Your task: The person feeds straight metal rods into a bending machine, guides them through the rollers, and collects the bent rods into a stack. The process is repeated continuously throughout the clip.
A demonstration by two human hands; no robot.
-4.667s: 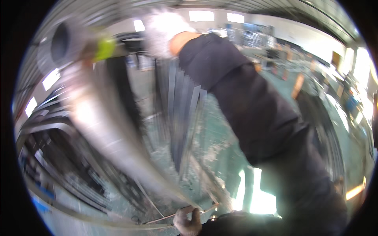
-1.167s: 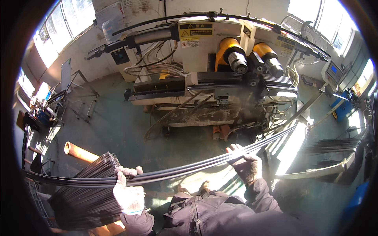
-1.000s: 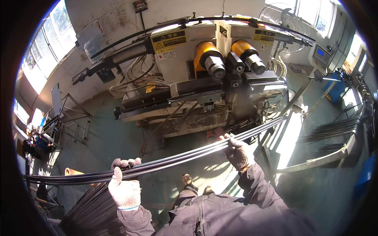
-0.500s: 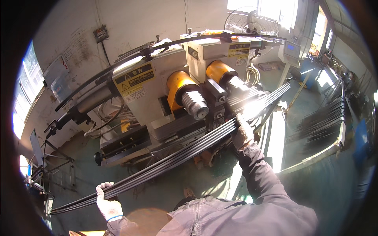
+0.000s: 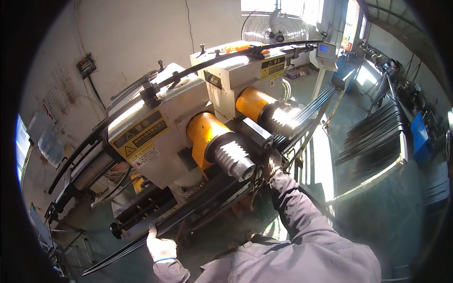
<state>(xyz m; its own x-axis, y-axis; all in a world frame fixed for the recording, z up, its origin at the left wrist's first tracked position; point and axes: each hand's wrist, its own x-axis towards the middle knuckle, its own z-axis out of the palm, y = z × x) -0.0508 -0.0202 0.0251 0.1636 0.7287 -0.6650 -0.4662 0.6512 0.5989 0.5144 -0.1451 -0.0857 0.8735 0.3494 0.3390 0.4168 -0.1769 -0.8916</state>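
Note:
A bundle of several long dark metal rods runs slantwise from the lower left up to the far right, along the front of the machine. My left hand, in a pale glove, grips the rods near their lower left end, the thumb on top and the fingers partly hidden. My gloved right hand is closed around the bundle beside the dark block between two ridged rollers; its fingers are partly out of sight. The nearer ridged roller lies just above the rods, between my hands.
Orange housings carry the rollers. A black bar arches across the machine's top. On the right, a rack holds many dark rods behind a pale rail. A control box on a post and a fan stand at the back.
Both hands have brought the rods toward the machine, from in front of it to between the rollers' level and the lower ledge. My left hand has shifted right, and my view has turned.

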